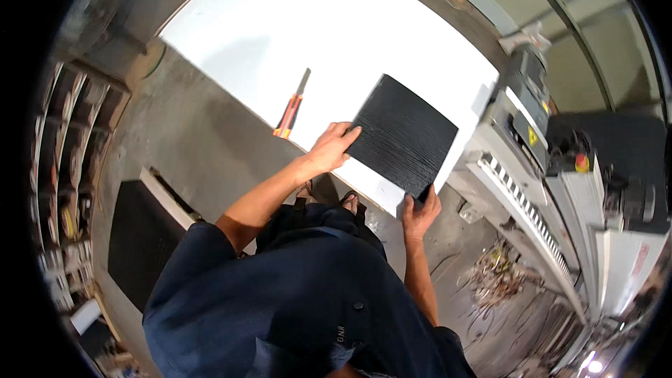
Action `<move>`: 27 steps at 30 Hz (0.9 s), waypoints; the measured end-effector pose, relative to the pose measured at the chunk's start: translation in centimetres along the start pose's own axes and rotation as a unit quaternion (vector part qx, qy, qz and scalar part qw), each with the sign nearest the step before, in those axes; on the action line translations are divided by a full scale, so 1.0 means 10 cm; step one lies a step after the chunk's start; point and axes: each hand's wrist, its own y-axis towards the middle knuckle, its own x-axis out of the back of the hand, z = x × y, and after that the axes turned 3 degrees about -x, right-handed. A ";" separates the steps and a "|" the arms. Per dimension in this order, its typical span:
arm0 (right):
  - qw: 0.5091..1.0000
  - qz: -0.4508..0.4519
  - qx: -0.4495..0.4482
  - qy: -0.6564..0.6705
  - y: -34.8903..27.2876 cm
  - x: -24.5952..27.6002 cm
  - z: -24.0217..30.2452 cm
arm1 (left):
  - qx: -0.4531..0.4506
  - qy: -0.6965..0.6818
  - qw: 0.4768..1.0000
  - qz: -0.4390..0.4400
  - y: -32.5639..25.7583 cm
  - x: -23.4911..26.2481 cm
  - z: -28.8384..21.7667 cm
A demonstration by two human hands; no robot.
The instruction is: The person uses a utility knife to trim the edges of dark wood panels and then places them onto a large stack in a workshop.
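A black square panel point(404, 133) with a wood-grain surface lies over the near right part of a white tabletop point(294, 21). My left hand point(332, 148) grips its left edge, thumb on top and fingers around the side. At the panel's near corner, my right hand point(421, 214) holds on with the thumb and fingers at the edge; some fingertips are hidden beneath it. To the left of the panel rests a utility knife point(292, 108) with a red and black handle, its blade pointing away from me.
A grey machine point(518, 126) with a striped track stands along the right side. Scraps point(495, 276) are heaped on the floor beneath it. At the lower left stands a dark panel stack point(143, 234). Shelves point(70, 161) with rolls line the far left.
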 end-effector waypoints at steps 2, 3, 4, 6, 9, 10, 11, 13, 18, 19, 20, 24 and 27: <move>0.998 0.020 0.021 0.052 -0.01 -0.05 0.11 | -0.019 0.008 0.998 -0.066 -0.06 -0.09 0.12; 0.994 0.020 0.032 0.102 0.00 -0.08 0.06 | -0.030 -0.015 0.996 -0.083 -0.04 -0.16 0.15; 0.977 0.015 0.010 0.211 -0.01 -0.16 -0.11 | -0.062 0.007 0.995 -0.079 0.07 -0.24 0.15; 0.995 -0.007 0.089 0.039 -0.10 0.06 -0.13 | -0.061 -0.003 0.996 -0.060 0.03 -0.19 -0.07; 0.996 -0.023 0.039 0.074 -0.11 0.01 -0.35 | -0.047 0.013 0.997 -0.067 -0.01 -0.17 -0.11; 0.999 0.027 0.021 0.012 -0.06 0.07 -0.31 | -0.020 0.014 0.997 -0.079 -0.06 -0.19 -0.13; 0.996 0.069 0.002 -0.057 0.00 0.12 -0.27 | 0.005 0.016 0.996 -0.088 -0.10 -0.20 -0.15; 0.992 0.104 -0.007 -0.076 0.09 0.23 -0.15 | 0.021 0.016 0.994 -0.110 -0.17 -0.20 -0.22; 0.997 0.048 0.031 -0.060 0.35 0.02 -0.65 | 0.058 0.037 0.983 -0.168 0.06 -0.47 -0.25; 0.997 0.048 0.031 -0.060 0.32 -0.02 -0.61 | 0.070 0.051 0.980 -0.181 0.12 -0.56 -0.24; 0.995 0.061 0.046 -0.056 0.32 -0.04 -0.53 | 0.088 0.052 0.976 -0.191 0.15 -0.61 -0.23; 0.988 0.120 0.087 -0.053 0.31 -0.09 -0.39 | 0.095 0.058 0.975 -0.191 0.15 -0.61 -0.22; 0.983 0.141 0.101 -0.055 0.32 -0.11 -0.36 | 0.090 0.054 0.980 -0.168 0.14 -0.54 -0.22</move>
